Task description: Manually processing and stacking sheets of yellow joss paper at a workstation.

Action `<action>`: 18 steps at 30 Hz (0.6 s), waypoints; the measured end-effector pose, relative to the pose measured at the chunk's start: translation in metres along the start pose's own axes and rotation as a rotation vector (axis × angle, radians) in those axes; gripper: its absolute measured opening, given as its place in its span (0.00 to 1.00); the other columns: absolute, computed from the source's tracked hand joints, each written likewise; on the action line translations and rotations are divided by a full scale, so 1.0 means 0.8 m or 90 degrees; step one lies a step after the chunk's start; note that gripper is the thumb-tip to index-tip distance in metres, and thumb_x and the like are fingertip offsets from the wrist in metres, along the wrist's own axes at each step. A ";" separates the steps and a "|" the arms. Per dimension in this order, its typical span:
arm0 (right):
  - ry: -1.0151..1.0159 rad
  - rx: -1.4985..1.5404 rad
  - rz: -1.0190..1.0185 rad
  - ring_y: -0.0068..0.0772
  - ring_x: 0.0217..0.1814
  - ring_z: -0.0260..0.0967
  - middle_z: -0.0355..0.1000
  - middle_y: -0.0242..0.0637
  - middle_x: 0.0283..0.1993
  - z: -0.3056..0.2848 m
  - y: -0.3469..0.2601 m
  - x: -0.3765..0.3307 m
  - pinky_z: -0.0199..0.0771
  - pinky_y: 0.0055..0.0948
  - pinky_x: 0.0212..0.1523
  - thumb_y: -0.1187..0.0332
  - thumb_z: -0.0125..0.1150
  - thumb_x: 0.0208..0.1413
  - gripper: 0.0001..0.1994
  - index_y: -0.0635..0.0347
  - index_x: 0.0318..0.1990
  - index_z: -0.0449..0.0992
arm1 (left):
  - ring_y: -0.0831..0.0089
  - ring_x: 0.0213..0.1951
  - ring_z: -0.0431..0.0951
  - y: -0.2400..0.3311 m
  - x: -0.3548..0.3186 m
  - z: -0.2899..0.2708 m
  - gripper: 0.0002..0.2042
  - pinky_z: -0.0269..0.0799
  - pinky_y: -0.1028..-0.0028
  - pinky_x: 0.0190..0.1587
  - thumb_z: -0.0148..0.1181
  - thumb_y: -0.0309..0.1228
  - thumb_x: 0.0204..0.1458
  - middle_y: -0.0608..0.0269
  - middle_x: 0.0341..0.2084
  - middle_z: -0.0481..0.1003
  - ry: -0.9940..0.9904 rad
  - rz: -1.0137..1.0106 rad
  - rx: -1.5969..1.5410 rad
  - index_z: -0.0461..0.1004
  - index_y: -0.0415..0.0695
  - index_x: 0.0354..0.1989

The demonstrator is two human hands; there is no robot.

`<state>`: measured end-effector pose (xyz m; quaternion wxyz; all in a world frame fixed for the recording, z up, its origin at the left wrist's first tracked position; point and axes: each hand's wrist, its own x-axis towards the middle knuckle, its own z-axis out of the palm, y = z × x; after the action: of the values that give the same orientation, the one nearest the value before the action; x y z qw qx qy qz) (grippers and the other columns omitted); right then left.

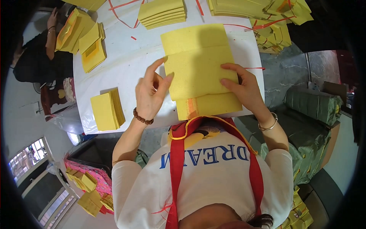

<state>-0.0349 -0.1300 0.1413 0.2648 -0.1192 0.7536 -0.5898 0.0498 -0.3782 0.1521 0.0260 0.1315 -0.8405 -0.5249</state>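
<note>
Yellow paper [202,72] spread flat on a white table [118,76]

The paper is laid at the table's near edge, toward the right, with cross folds and an orange-marked strip at its lower end. Its left edge is met by the left hand [150,93], thumb and forefinger visibly parted. Its right edge is overlapped by the right hand [248,89], thumb and forefinger laid on top with a narrow gap; whether the paper is gripped there cannot be told.

The lower end is closely bordered by a red apron [177,171]. To the left, near the table's corner, a neat yellow stack [106,110] is set; farther off, folded yellow pieces [93,49] are seen by the left edge. Beyond the paper, another stack [162,13], scattered red strips [200,7] and tied yellow bundles [272,34] are spread.

The tabletop is covered in a pale, glossy sheet. Green-wrapped packages [301,141] are kept at the right; at the far left, a dark-clothed person [36,61] is seen.

The paper is partly darkened by shadow. Some right-hand fingers are hidden, the far bundles are cut off, and the room's edges are lost in the black rim.
</note>
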 end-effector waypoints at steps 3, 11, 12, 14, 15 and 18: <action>0.004 -0.019 -0.016 0.20 0.41 0.68 0.71 0.33 0.41 0.000 0.000 -0.001 0.69 0.20 0.42 0.74 0.61 0.50 0.18 0.62 0.50 0.70 | 0.67 0.32 0.71 0.022 0.015 -0.005 0.17 0.61 0.69 0.39 0.62 0.27 0.44 0.64 0.26 0.72 0.091 0.276 0.271 0.72 0.44 0.46; 0.008 -0.010 -0.005 0.20 0.41 0.67 0.71 0.34 0.42 0.000 0.003 0.000 0.69 0.19 0.42 0.74 0.60 0.50 0.18 0.62 0.50 0.70 | 0.57 0.55 0.60 0.032 0.032 0.059 0.24 0.55 0.64 0.54 0.59 0.34 0.47 0.52 0.54 0.63 -0.125 0.446 0.373 0.66 0.42 0.54; 0.009 -0.009 -0.002 0.20 0.41 0.67 0.71 0.34 0.42 -0.001 0.003 0.000 0.69 0.19 0.42 0.74 0.60 0.50 0.18 0.62 0.50 0.70 | 0.58 0.57 0.58 0.030 0.031 0.061 0.26 0.53 0.62 0.55 0.59 0.35 0.47 0.53 0.56 0.60 -0.137 0.447 0.405 0.64 0.43 0.56; -0.006 -0.008 0.006 0.19 0.40 0.67 0.71 0.34 0.41 -0.002 0.003 0.000 0.69 0.18 0.40 0.73 0.60 0.51 0.18 0.62 0.50 0.69 | 0.58 0.56 0.59 0.024 0.031 0.066 0.26 0.54 0.62 0.54 0.61 0.37 0.45 0.54 0.55 0.61 -0.118 0.462 0.411 0.66 0.42 0.54; -0.007 -0.008 0.006 0.19 0.40 0.67 0.71 0.34 0.41 -0.002 -0.001 -0.001 0.69 0.18 0.40 0.73 0.60 0.51 0.18 0.62 0.50 0.69 | 0.58 0.55 0.59 0.022 0.031 0.067 0.26 0.55 0.62 0.53 0.62 0.38 0.43 0.55 0.54 0.62 -0.092 0.478 0.420 0.67 0.42 0.52; 0.010 0.049 0.047 0.22 0.43 0.67 0.70 0.35 0.42 0.003 -0.010 -0.009 0.68 0.19 0.40 0.74 0.60 0.50 0.18 0.61 0.50 0.69 | 0.58 0.55 0.59 0.018 0.030 0.074 0.27 0.54 0.62 0.54 0.63 0.38 0.42 0.55 0.55 0.61 -0.080 0.473 0.436 0.67 0.42 0.53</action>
<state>-0.0285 -0.1305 0.1502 0.2847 -0.0767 0.7362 -0.6091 0.0135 -0.3265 0.1365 0.1157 -0.2073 -0.9543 -0.1813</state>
